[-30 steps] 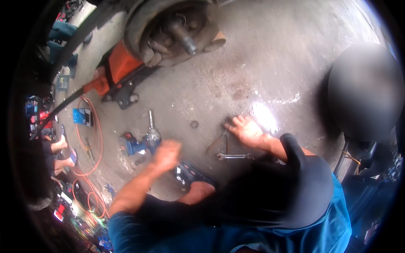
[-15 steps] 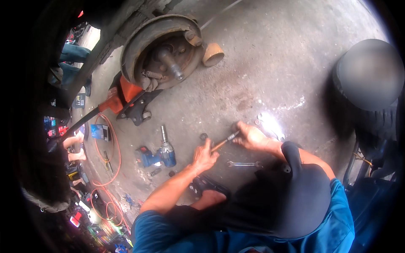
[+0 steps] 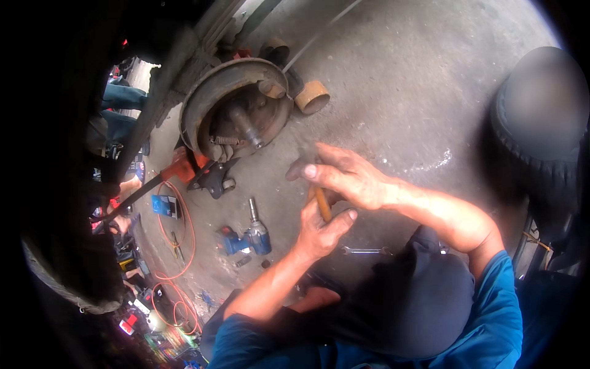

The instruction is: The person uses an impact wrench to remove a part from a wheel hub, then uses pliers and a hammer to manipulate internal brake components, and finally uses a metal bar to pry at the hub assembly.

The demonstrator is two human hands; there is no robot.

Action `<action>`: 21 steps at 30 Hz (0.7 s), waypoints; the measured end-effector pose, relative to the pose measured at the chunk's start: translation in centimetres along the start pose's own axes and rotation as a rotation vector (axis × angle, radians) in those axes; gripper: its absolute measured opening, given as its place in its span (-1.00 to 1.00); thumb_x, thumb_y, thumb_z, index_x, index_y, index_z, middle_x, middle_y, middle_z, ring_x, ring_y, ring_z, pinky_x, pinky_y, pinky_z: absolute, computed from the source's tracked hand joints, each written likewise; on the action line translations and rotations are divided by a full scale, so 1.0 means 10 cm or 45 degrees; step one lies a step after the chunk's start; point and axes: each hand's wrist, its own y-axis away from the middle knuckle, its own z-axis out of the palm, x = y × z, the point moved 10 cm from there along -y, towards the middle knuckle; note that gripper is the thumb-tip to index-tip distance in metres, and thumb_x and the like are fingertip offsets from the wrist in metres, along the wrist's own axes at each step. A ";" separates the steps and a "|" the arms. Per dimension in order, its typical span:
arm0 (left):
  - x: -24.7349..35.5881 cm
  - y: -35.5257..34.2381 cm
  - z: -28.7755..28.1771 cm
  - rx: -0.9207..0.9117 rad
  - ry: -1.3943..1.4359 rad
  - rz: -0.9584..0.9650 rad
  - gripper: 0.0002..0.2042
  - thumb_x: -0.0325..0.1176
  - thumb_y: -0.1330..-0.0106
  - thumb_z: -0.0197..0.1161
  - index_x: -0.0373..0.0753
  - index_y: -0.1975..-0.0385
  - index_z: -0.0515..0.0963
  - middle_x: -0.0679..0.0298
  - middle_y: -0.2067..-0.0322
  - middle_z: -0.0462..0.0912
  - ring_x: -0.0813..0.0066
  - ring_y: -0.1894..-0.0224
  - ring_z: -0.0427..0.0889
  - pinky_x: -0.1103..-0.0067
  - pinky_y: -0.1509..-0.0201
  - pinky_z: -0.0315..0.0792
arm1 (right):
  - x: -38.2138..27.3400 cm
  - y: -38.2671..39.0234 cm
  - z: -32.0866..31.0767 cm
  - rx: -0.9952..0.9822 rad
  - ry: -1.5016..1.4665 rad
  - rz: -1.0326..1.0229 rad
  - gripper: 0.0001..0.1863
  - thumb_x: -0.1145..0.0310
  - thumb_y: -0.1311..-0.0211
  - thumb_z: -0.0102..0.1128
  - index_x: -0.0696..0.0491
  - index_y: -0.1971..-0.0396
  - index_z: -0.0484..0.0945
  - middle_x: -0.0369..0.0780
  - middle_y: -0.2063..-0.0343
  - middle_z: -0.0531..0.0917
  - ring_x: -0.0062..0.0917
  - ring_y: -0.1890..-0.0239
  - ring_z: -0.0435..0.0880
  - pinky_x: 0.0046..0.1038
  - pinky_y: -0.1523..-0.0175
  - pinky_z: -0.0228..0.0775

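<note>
My left hand (image 3: 319,230) is closed round a wooden-handled tool (image 3: 322,204), held upright in front of me. Above it, my right hand (image 3: 353,178) bends over the tool's upper end, thumb and fingers closed at a dark, blurred thing (image 3: 297,168) that I cannot make out. The tool's head is hidden behind the right hand. Left of my hands, a blue cordless impact wrench (image 3: 258,238) stands on the floor with its drive end pointing up. A double-ended spanner (image 3: 367,251) lies beside my knee. Farther off is a brake assembly (image 3: 203,117) with a bare axle spindle (image 3: 246,129).
An orange jack (image 3: 184,169) stands under the axle, its dark handle reaching left. A tan cylindrical ring (image 3: 313,97) lies beside the brake. An orange hose (image 3: 193,240) coils past a blue box (image 3: 165,206). A large tyre (image 3: 534,141) stands at the right.
Both hands have moved up, the right also leftward, over the upper end of the wooden-handled tool. The tool has turned more upright. The view has shifted slightly.
</note>
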 end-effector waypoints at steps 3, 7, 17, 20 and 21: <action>-0.01 -0.06 -0.05 0.083 0.250 -0.287 -0.48 -0.36 -0.03 0.26 -0.45 -0.02 0.38 0.10 0.14 0.54 0.33 0.12 0.53 0.46 0.01 0.39 | -0.15 -0.14 -0.03 -0.043 -0.175 0.122 -0.43 -0.07 -0.32 -0.06 0.20 0.03 0.43 -0.11 0.23 0.61 -0.42 0.19 0.59 -0.41 0.13 0.46; 0.13 -0.09 -0.22 0.300 0.387 -0.240 -0.42 -0.38 0.04 0.21 -0.46 -0.06 0.33 0.11 0.14 0.53 0.36 0.11 0.51 0.48 -0.01 0.36 | -0.04 -0.32 0.02 0.039 -0.151 0.100 -0.43 -0.11 -0.31 -0.07 0.19 0.13 0.41 -0.07 0.21 0.62 -0.42 0.19 0.59 -0.42 0.15 0.46; 0.39 -0.20 -0.39 0.326 0.415 -0.245 -0.60 -0.48 0.09 0.15 -0.43 0.15 0.45 0.25 0.34 0.46 0.52 0.28 0.46 0.64 0.24 0.38 | -0.24 -0.43 0.00 0.043 -0.295 -0.044 -0.41 -0.14 -0.29 -0.13 0.21 0.31 0.41 0.04 0.38 0.55 -0.16 0.27 0.55 -0.22 0.14 0.32; 0.38 -0.19 -0.44 0.316 0.330 -0.283 -0.63 -0.48 0.09 0.15 -0.42 0.19 0.46 0.24 0.34 0.47 0.48 0.27 0.49 0.59 0.20 0.42 | -0.25 -0.45 -0.03 0.047 -0.335 -0.059 -0.42 -0.14 -0.29 -0.14 0.20 0.35 0.43 0.00 0.43 0.55 -0.19 0.31 0.56 -0.23 0.17 0.33; 0.39 -0.19 -0.44 0.314 0.327 -0.282 -0.63 -0.48 0.09 0.15 -0.42 0.19 0.46 0.24 0.34 0.47 0.48 0.27 0.49 0.59 0.20 0.42 | -0.27 -0.46 -0.05 0.064 -0.267 -0.096 -0.42 -0.14 -0.29 -0.14 0.19 0.37 0.44 -0.02 0.45 0.55 -0.20 0.32 0.56 -0.23 0.18 0.33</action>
